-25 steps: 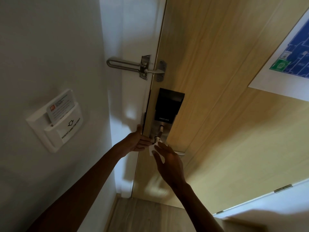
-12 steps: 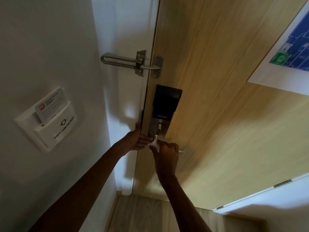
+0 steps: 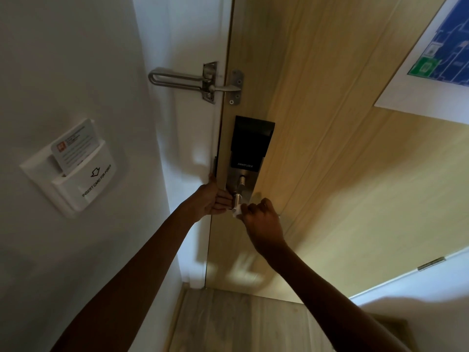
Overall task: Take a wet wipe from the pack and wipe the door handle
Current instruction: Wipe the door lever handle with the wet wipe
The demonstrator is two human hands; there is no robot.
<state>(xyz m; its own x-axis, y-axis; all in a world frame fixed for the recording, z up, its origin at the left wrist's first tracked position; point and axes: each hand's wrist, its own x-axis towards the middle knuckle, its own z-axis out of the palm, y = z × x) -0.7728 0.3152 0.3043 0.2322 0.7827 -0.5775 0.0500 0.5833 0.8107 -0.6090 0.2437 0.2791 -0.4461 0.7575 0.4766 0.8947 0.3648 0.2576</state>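
A metal door handle point(image 3: 238, 199) sticks out under a black smart lock point(image 3: 250, 141) on the wooden door point(image 3: 330, 174). My right hand point(image 3: 261, 219) is wrapped over the handle's lever with a white wet wipe point(image 3: 237, 212) pressed against it; only a small corner of the wipe shows. My left hand point(image 3: 214, 200) rests against the door's edge, just left of the lock plate, fingers flat. The wipe pack is not in view.
A swing bar door guard point(image 3: 193, 81) bridges frame and door above the lock. A white key card holder point(image 3: 73, 168) with a card sits on the left wall. An evacuation plan point(image 3: 441, 54) hangs on the door at upper right. Wooden floor lies below.
My right hand has closed over the handle with the wipe and shifted slightly right along the lever. My left hand stays at the door's edge.
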